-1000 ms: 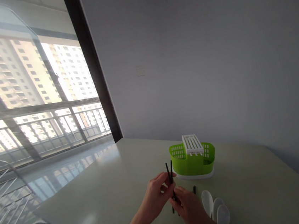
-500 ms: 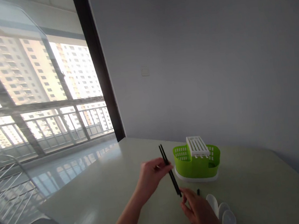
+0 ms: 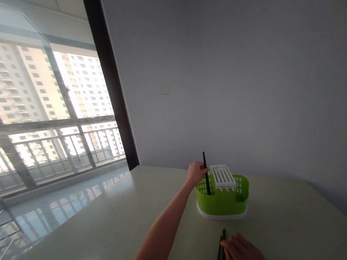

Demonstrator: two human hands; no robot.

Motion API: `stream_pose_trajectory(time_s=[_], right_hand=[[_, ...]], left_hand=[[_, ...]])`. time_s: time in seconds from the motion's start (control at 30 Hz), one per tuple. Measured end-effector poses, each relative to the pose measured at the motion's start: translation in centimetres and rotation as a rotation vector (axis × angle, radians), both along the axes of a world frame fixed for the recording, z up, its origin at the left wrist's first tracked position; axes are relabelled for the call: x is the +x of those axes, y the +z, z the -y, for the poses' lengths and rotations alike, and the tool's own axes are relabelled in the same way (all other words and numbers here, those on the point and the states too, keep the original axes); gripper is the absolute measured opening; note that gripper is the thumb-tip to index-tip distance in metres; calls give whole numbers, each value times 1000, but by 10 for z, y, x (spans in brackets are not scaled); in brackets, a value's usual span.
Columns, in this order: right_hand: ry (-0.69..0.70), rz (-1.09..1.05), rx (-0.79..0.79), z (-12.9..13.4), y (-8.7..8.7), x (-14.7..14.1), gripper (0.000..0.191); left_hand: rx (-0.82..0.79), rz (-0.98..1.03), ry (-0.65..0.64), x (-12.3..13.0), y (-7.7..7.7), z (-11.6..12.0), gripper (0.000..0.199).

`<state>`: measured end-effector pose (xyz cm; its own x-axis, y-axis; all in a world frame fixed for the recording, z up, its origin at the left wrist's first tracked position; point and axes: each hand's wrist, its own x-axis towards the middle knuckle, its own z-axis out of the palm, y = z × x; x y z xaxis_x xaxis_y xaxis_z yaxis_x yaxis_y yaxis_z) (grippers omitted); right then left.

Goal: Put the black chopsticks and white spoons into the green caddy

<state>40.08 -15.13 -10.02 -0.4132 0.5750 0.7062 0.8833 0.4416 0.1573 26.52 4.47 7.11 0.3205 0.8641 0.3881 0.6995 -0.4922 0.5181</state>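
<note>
Over on the left, big window panes and a dark window frame, high-rise blocks outside. The pale glossy worktop runs out from there. The left hand is stretched out, fingers pinched shut on a pair of thin black chopsticks, held upright with the lower ends inside the left compartment of the lime-green slotted plastic cutlery holder. That holder stands on its white base near the grey wall, with a white ribbed rack piece across its middle. Nearer the camera, the right hand rests low on the worktop, fingers curled at two more black chopsticks lying flat; whether it grips them I cannot tell.
</note>
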Motion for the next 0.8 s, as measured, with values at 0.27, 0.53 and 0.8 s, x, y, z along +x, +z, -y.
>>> stream_pose_trajectory(time_s=[0.27,0.53,0.8], right_hand=[[-12,-131,24,4,6,-3,24],[-58,-332,-133,11,10,1,19],[-91,-353,-211,14,7,-4,18]], left_hand=[[-56,-69,-6,12,-17,-10,14],[45,7,25,-26,-31,58,24],[-209,-238,-37,-50,-127,178,29]])
